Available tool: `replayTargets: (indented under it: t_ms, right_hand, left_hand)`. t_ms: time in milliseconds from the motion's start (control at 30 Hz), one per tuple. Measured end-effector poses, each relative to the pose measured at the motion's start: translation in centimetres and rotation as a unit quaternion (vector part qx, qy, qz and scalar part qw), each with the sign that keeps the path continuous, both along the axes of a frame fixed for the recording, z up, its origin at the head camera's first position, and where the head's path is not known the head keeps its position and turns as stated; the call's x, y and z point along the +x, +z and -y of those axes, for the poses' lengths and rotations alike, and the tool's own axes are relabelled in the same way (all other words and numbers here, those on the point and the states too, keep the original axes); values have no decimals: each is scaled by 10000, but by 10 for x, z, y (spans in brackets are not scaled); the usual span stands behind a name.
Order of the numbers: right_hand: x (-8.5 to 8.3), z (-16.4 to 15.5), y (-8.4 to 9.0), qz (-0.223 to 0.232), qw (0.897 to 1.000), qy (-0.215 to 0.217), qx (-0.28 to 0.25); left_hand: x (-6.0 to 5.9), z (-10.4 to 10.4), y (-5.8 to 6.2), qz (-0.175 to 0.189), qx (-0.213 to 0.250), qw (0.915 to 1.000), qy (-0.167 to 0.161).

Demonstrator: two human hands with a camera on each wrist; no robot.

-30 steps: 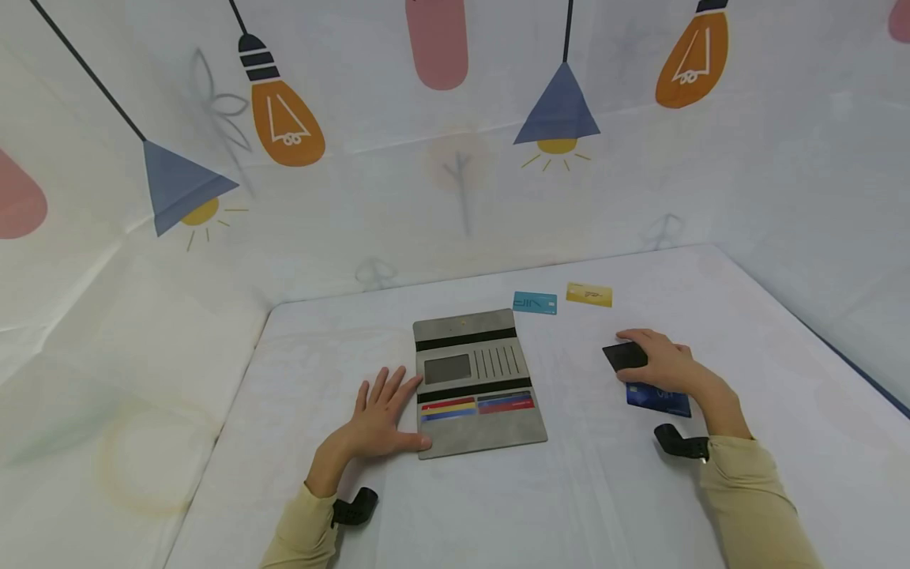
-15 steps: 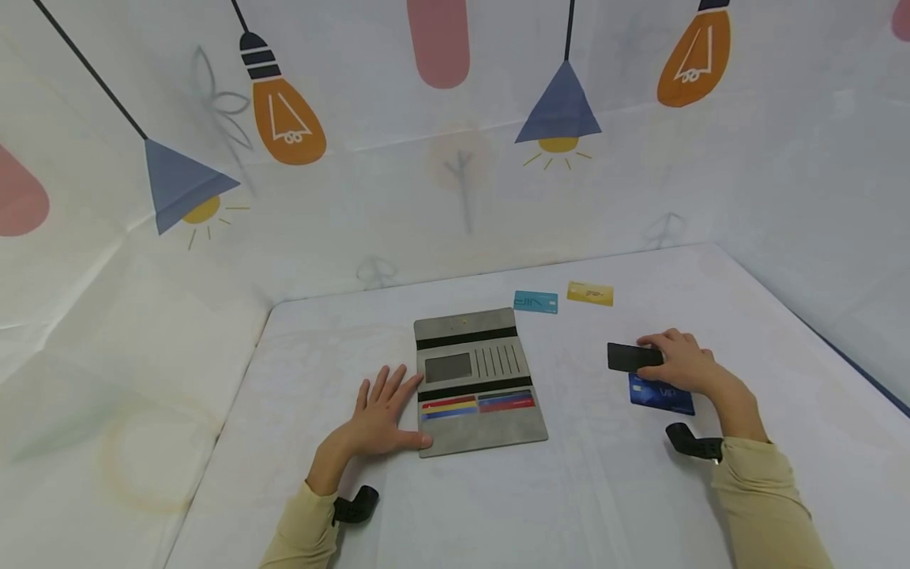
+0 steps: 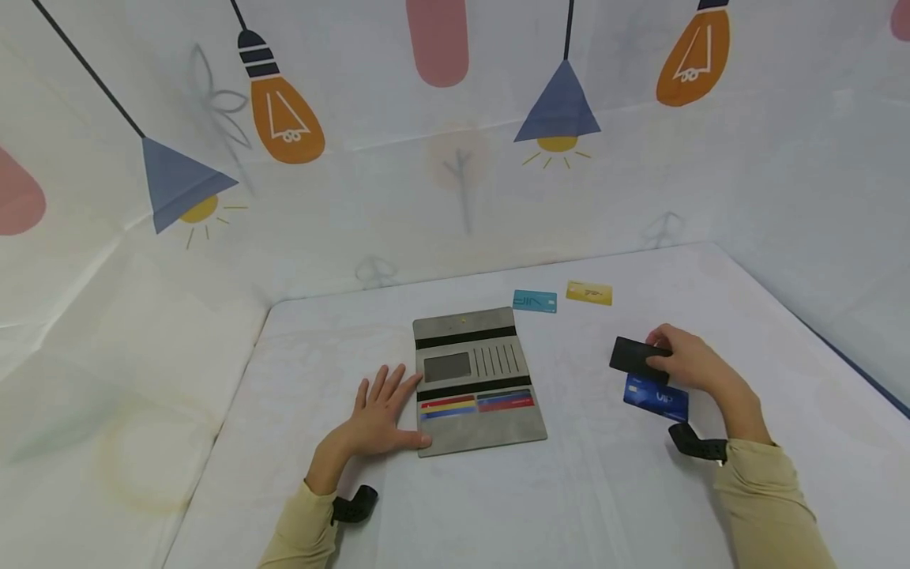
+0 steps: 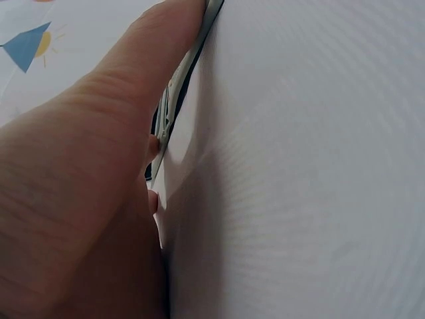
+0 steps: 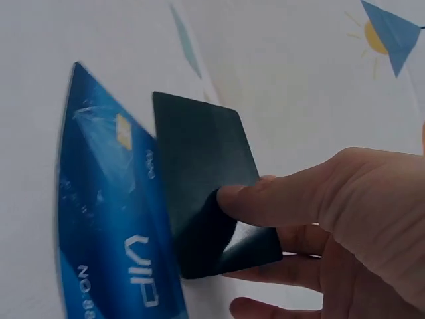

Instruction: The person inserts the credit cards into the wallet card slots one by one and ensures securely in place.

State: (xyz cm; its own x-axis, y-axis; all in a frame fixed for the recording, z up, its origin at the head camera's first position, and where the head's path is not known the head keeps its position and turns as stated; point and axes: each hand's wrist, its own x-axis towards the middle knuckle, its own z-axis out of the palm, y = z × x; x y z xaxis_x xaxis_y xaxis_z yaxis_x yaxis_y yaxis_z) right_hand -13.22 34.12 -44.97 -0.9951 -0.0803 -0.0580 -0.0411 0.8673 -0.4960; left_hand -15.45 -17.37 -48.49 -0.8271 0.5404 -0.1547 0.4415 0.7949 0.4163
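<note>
A black card (image 3: pixel 635 357) is pinched between thumb and fingers of my right hand (image 3: pixel 693 362), tilted up just above a blue VIP card (image 3: pixel 656 397) lying on the table. In the right wrist view the thumb presses on the dark face of the black card (image 5: pixel 206 179), and the blue card (image 5: pixel 113 193) shows beside it. An unfolded grey wallet (image 3: pixel 483 427) lies flat, with several coloured cards (image 3: pixel 448 407) in its lower slots. My left hand (image 3: pixel 380 419) rests with spread fingers at the wallet's left edge, thumb on its lower corner.
Behind the wallet, a teal card (image 3: pixel 535 301) and a yellow card (image 3: pixel 588 293) lie near the table's back edge. White cloth covers the table (image 3: pixel 590 490), and a printed fabric backdrop (image 3: pixel 398 197) rises around it.
The right hand has drawn the black card slightly right and tilted it, uncovering more of the blue VIP card, which has turned slightly. The left hand and wallet have stayed put.
</note>
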Motion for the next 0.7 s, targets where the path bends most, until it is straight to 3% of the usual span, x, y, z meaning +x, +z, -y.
replayTargets:
  t_ms: [267, 700]
  right_hand:
    - [-2, 12, 12, -46, 9997, 31, -248]
    - [-8, 57, 16, -835, 9943, 395, -534]
  left_hand:
    - [-1, 0, -1, -8, -39, 10000, -5]
    - [3, 0, 3, -7, 104, 9999, -22]
